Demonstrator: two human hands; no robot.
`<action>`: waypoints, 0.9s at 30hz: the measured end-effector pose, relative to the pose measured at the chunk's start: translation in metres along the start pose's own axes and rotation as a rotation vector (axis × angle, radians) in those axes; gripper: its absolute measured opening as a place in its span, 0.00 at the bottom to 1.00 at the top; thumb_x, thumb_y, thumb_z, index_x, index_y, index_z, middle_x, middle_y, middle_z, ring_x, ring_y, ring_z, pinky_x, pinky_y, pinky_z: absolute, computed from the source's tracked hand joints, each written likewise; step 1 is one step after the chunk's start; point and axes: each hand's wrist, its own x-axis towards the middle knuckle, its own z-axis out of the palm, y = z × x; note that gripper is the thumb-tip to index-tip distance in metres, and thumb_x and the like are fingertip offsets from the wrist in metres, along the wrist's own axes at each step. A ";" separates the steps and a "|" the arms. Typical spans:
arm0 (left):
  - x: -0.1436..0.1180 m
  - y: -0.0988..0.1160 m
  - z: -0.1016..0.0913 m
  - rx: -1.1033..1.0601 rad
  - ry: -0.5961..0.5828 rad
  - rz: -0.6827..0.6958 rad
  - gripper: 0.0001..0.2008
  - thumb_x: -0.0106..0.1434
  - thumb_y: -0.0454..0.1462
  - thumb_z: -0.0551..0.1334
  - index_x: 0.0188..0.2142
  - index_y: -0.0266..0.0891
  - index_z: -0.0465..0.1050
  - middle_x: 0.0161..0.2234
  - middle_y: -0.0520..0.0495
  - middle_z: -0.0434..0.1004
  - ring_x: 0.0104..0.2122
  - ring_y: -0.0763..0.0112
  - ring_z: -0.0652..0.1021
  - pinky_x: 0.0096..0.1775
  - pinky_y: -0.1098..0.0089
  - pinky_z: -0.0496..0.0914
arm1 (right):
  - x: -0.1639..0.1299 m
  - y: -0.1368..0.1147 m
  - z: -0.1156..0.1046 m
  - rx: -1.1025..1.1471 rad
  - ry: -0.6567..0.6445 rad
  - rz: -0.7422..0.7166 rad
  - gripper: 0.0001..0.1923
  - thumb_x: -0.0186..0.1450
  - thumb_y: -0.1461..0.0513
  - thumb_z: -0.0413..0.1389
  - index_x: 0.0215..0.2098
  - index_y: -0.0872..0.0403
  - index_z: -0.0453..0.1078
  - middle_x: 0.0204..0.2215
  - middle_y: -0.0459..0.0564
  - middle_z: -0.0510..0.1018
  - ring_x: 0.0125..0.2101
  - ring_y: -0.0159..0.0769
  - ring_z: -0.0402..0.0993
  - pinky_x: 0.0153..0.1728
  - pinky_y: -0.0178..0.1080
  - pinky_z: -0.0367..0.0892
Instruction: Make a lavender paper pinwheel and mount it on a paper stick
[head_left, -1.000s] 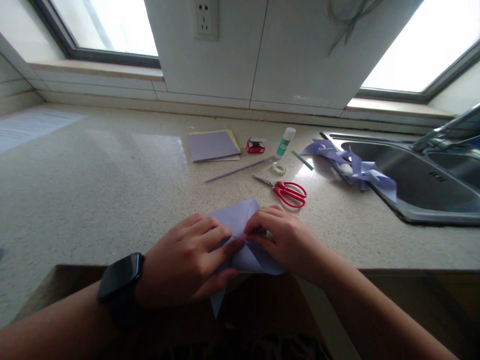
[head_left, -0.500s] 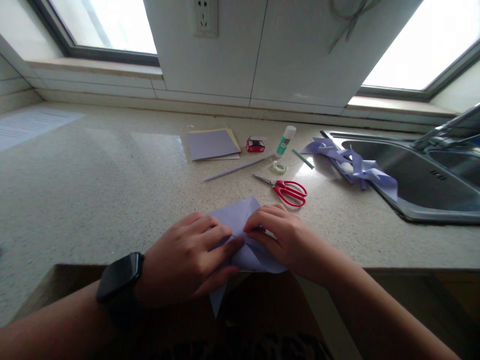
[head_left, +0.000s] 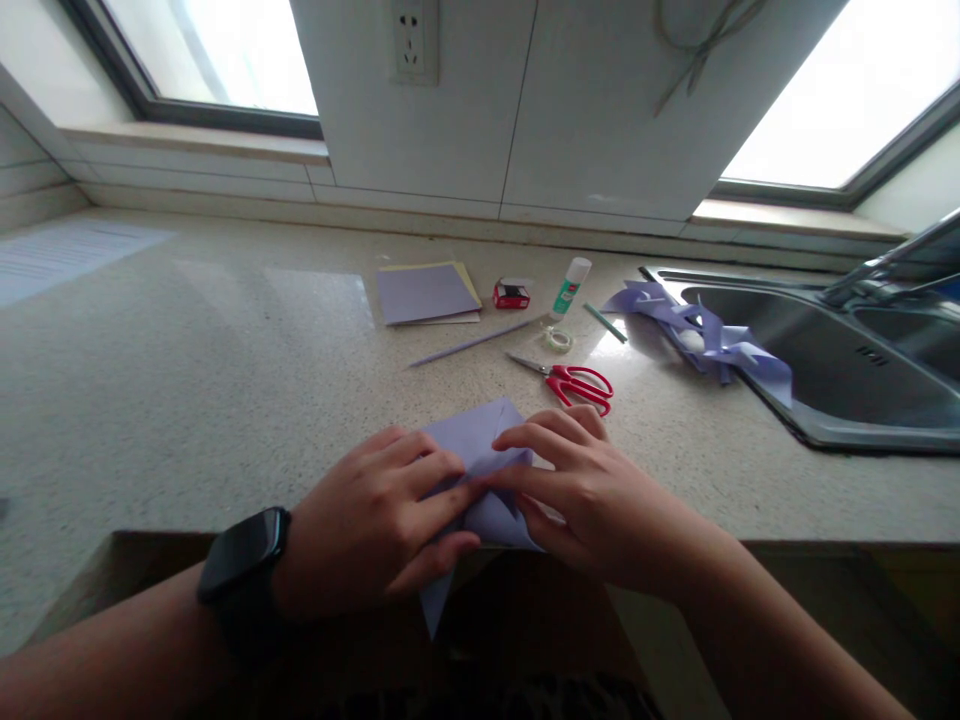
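Observation:
A sheet of purple paper (head_left: 469,432) with cut, curled flaps lies at the counter's front edge, one pointed corner hanging over it. My left hand (head_left: 394,510), with a black watch on its wrist, is closed on the paper and presses its middle with the fingertips. From the other side my right hand (head_left: 574,480) grips the paper near the same spot, its fingers bent and slightly apart around a flap. Part of the paper is hidden under both hands. Just beyond my right hand lie red-handled scissors (head_left: 576,384).
Behind are a purple pencil-like stick (head_left: 476,342), a tape roll (head_left: 557,339), a glue stick (head_left: 571,289), a small red box (head_left: 511,294), a green strip (head_left: 605,323) and stacked paper (head_left: 427,293). A purple paper pinwheel (head_left: 705,335) overlaps the sink edge (head_left: 810,425) at right.
My right hand has shifted its grip, its fingers spreading a little and the thumb moving inward over the flap. My left hand stays on the paper.

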 end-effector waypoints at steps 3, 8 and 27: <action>0.000 0.000 0.000 -0.028 -0.012 -0.015 0.19 0.74 0.45 0.55 0.55 0.37 0.74 0.47 0.41 0.79 0.42 0.51 0.74 0.41 0.49 0.71 | -0.002 -0.001 0.000 -0.028 0.009 -0.004 0.17 0.70 0.63 0.56 0.56 0.43 0.72 0.55 0.49 0.74 0.54 0.49 0.65 0.57 0.56 0.56; -0.001 0.000 0.001 -0.110 0.007 -0.058 0.19 0.73 0.45 0.56 0.55 0.36 0.74 0.47 0.41 0.79 0.43 0.53 0.74 0.44 0.50 0.71 | -0.004 -0.004 -0.001 -0.081 -0.023 0.014 0.15 0.70 0.61 0.55 0.55 0.43 0.73 0.56 0.48 0.74 0.55 0.50 0.64 0.57 0.58 0.55; 0.014 -0.020 -0.008 -0.097 -0.060 -0.506 0.15 0.71 0.40 0.57 0.52 0.38 0.76 0.46 0.42 0.77 0.48 0.55 0.73 0.53 0.51 0.69 | -0.009 0.004 -0.001 0.004 0.003 0.023 0.23 0.66 0.65 0.55 0.57 0.39 0.73 0.61 0.51 0.66 0.57 0.52 0.60 0.57 0.58 0.53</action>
